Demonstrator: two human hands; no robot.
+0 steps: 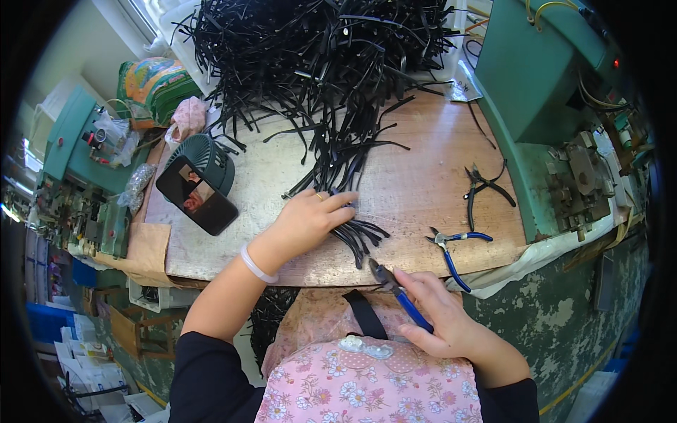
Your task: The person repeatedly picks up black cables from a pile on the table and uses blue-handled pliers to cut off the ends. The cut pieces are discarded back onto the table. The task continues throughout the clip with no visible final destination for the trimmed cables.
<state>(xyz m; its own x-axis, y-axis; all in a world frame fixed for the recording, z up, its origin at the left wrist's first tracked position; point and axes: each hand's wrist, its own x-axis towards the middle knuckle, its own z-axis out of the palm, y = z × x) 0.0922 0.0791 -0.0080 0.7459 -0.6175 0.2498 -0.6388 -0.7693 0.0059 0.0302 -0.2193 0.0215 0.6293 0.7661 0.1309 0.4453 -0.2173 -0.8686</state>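
Note:
My left hand (310,220) rests on a small bundle of black plastic strips (356,236) near the front edge of the wooden table (416,183), fingers closed over them. Blue-handled cutters (400,295) are gripped in my right hand (441,317), jaws pointing up-left toward the strip ends, just in front of the table edge. A large heap of black strips (317,49) fills the back of the table, trailing down toward my left hand.
A second pair of blue-handled pliers (451,247) and black pliers (483,187) lie at the right. A phone (196,194) leans on a small green fan (204,158) at left. A green machine (543,77) stands at right, another at far left.

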